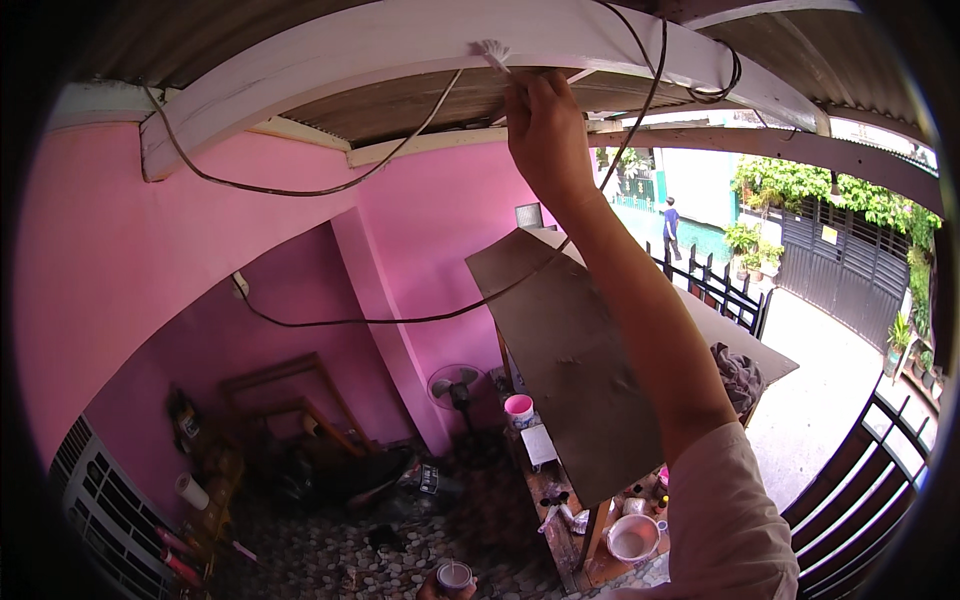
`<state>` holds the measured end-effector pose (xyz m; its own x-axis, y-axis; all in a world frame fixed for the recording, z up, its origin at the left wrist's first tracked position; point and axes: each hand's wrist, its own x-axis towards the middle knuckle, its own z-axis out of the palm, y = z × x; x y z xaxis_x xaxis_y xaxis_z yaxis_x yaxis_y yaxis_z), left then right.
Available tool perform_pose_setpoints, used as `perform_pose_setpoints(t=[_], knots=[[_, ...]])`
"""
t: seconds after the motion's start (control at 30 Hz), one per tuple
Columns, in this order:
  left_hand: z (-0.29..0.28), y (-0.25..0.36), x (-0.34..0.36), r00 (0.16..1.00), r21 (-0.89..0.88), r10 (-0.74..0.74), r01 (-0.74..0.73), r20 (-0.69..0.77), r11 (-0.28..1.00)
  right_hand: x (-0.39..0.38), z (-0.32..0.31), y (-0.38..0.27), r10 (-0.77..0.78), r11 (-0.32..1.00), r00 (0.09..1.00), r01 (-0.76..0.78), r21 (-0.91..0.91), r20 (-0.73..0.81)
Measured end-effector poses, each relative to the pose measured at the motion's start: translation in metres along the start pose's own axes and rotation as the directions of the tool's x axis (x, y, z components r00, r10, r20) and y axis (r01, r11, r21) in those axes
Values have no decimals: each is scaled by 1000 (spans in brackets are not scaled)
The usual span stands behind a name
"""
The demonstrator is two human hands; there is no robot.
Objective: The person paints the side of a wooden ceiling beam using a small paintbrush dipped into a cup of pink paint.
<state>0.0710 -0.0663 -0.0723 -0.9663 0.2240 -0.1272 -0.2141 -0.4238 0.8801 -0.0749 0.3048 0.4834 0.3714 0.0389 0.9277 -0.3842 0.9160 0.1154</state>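
My right arm reaches up from the lower right. Closed around the handle of a paintbrush point(494, 54), my right hand point(545, 125) is just under a long white beam point(350, 45). The brush's pale, splayed bristles lie against the beam's face. At the bottom edge of the picture, my left hand point(430, 588) grips a small paint cup point(455, 575) with a light rim and pale contents. Most of that hand is cut off by the edge. A dark cable point(400, 321) hangs in loops from the beam, passing behind my raised forearm.
Below stands a paint-spotted wooden table point(560, 500) with a white tub point(633, 538), a pink-lined pot point(519, 407) and a large brown board point(570, 350) above it. A fan point(457, 390) and a motorbike point(370, 480) stand by pink walls. Beyond the black fence, a person point(671, 228) is outside.
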Motion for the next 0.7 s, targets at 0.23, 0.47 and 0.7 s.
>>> perform_pose_setpoints(t=[0.23, 0.47, 0.7], knots=[[13, 12, 1, 984, 185, 138, -157, 110, 970, -37, -42, -71, 446, 700, 805, -586, 408, 390], [18, 40, 14, 968, 448, 159, -233, 197, 863, -136, -135, -130, 569, 241, 388, -922, 303, 725], [18, 44, 22, 958, 353, 194, -260, 213, 899, -250, -188, -188, 547, -239, -58, -967, 89, 835]])
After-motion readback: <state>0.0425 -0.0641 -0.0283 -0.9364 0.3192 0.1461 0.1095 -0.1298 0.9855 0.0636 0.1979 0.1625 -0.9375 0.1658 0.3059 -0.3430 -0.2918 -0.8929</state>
